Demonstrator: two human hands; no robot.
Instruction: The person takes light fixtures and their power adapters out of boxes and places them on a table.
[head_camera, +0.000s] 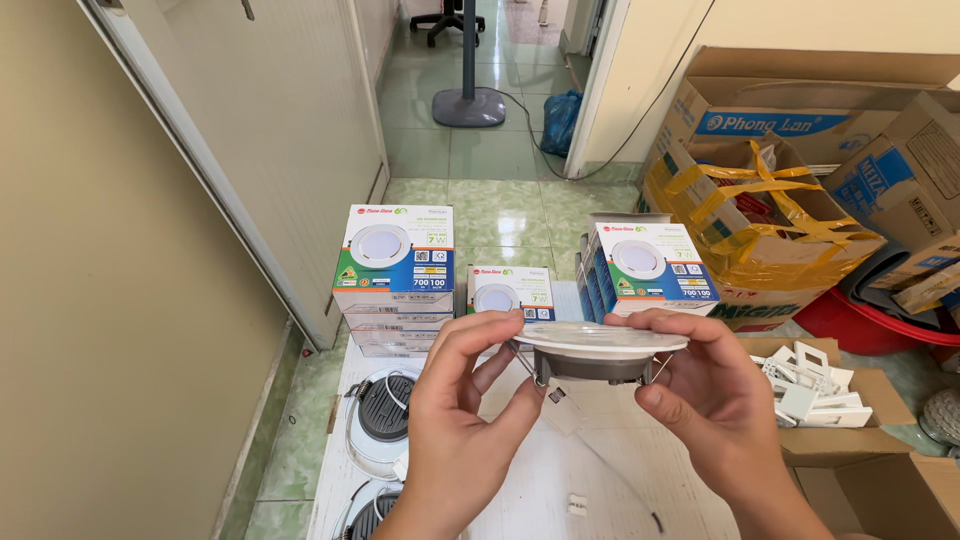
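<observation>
Right now both hands hold one round recessed downlight (600, 352) above the white desk (520, 480), near frame centre, white rim up and level, dark grey body hanging under it. Left hand (462, 400) at 9 o'clock of the lamp, thumb and fingers pinching the rim edge and the wire spring clip (527, 366) on that side. Right hand (712, 390) at 3 o'clock, fingertips on the rim top, thumb under, gripping it. A thin lead (610, 470) trails from the lamp down to the desk. At 12 o'clock of the lamp: three stacks of lamp cartons, left stack (395, 280) tallest, middle carton (510, 292), right stack (645, 268). At 8 o'clock, two more downlights (385, 415) lie face-down on the desk, dark backs up, the lower one cut off by the frame edge. At 3 o'clock, an open cardboard box with white plastic parts (815, 390). At 1 o'clock, large cardboard boxes (770, 215) with yellow tape. At 12 o'clock far, fan base (468, 105) on green tiled floor.
</observation>
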